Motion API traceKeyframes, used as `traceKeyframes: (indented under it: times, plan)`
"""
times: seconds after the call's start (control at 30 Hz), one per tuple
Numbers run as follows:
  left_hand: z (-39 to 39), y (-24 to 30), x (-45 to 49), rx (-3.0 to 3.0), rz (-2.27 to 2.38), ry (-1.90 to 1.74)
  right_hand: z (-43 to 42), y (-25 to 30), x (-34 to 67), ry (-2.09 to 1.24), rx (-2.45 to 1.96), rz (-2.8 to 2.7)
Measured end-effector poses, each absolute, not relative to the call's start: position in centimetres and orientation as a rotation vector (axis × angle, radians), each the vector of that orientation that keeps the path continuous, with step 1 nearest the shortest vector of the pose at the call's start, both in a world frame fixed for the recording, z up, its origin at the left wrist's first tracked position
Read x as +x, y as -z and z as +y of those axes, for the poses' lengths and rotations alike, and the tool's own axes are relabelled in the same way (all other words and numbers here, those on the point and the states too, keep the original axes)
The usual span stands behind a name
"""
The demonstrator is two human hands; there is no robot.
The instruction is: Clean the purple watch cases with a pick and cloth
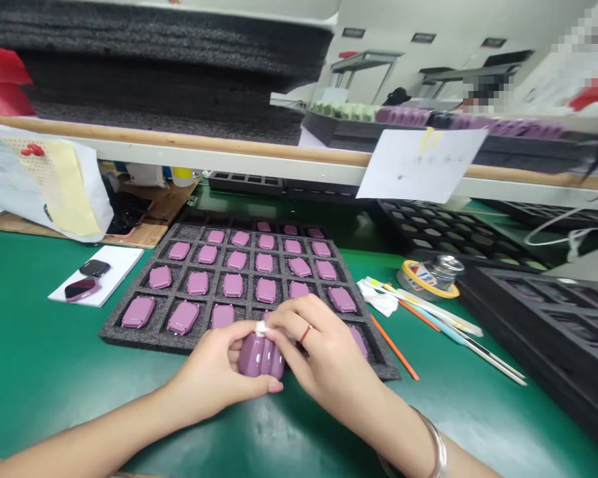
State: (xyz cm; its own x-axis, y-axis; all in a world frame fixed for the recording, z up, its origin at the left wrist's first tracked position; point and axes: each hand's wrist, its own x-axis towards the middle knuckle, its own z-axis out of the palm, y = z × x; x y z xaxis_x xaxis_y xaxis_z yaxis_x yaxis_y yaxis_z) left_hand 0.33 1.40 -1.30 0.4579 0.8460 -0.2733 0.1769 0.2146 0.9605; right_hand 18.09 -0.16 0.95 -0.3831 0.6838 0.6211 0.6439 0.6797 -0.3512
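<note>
In front of the foam tray's near edge, my left hand (pixel 219 368) is closed around glossy purple watch cases (pixel 260 358). They look like a few pressed side by side, though I cannot tell for certain. My right hand (pixel 319 348) pinches a small white wipe (pixel 262 328) against their upper edge. Just beyond both hands lies a black foam tray (pixel 114 332) with purple watch cases (pixel 183 317) in most of its compartments. My right hand hides part of the tray's near right side.
At left, two dark-faced watch pieces (pixel 82 288) rest on a white pad (pixel 124 259). To the right are a roll of tape (pixel 413 282) with a metal-topped jar, an orange stick (pixel 396 348), thin brushes (pixel 478 345) and black trays (pixel 538 352). A shelf (pixel 229 149) crosses above.
</note>
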Motion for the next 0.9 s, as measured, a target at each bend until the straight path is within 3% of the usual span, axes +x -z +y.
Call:
traceKeyframes:
  times: [0.1,0.2,0.37,0.7,0.9]
  plan:
    - [1.4,1.0,0.2,1.27,1.041,-0.584,0.5,-0.9,22.3,-0.056,-1.199,-2.005]
    - [1.5,0.8,0.1,1.254,1.028,-0.566,1.1,0.0,29.2,0.188,-1.722,-1.797]
    - [1.7,0.7,0.1,1.217,0.999,-0.571,1.8,2.4,38.1,0.241,-1.984,-1.764]
    - [1.7,1.7,-0.3,1.183,0.919,-0.586,6.8,3.4,36.5,0.061,-1.782,-1.867]
    - [1.5,2.0,0.0,1.154,0.916,-0.613,1.6,-1.0,25.0,-0.17,-1.341,-1.968]
